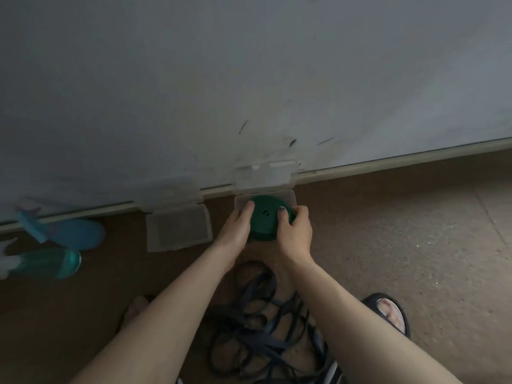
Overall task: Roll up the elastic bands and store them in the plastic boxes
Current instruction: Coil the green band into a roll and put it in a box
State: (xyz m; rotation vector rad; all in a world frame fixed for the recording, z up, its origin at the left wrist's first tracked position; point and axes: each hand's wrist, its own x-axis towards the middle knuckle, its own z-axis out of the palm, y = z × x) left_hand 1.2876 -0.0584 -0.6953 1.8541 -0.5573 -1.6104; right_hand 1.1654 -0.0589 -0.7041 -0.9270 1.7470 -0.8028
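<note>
A tightly rolled green elastic band (265, 218) sits over the right clear plastic box (291, 195), whose lid (266, 173) leans open against the wall. My left hand (235, 227) holds the roll's left side and my right hand (295, 231) grips its right side, thumb on top. A second clear plastic box (177, 230) lies open and empty to the left. A loose dark blue elastic band (257, 322) lies tangled on the floor between my forearms.
A grey wall with a pale baseboard (388, 160) runs behind the boxes. Blue and teal slippers (72, 234) lie at the left. My sandalled foot (390, 314) rests on the brown floor at the lower right.
</note>
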